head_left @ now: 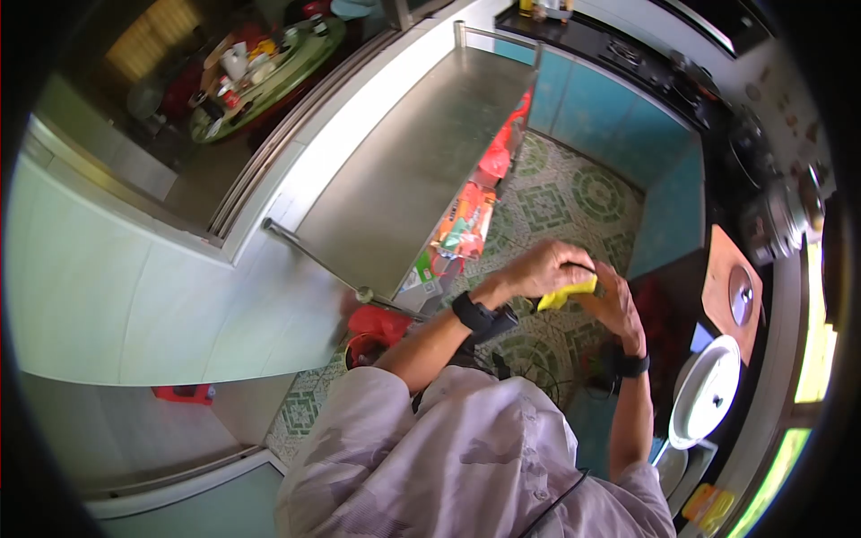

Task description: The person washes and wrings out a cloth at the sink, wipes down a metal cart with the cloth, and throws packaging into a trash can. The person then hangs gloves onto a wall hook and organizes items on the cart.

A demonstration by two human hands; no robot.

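In front of my body, both hands meet around a small yellow sponge point(567, 294); a dark strip shows along its right end. My left hand point(545, 269) has its fingers curled and closed over the top of it. On the other side, my right hand point(613, 305) grips the right end, fingers bent. The sponge is held in the air above the tiled floor, partly covered by the fingers. Each wrist wears a black band.
To the left is a steel-topped table point(404, 134), with red bags and packets point(468, 215) below it. Dark counters run along the far and right sides, with a gas stove point(625, 54), a cutting board point(725, 291) and a white lidded basin point(707, 392).
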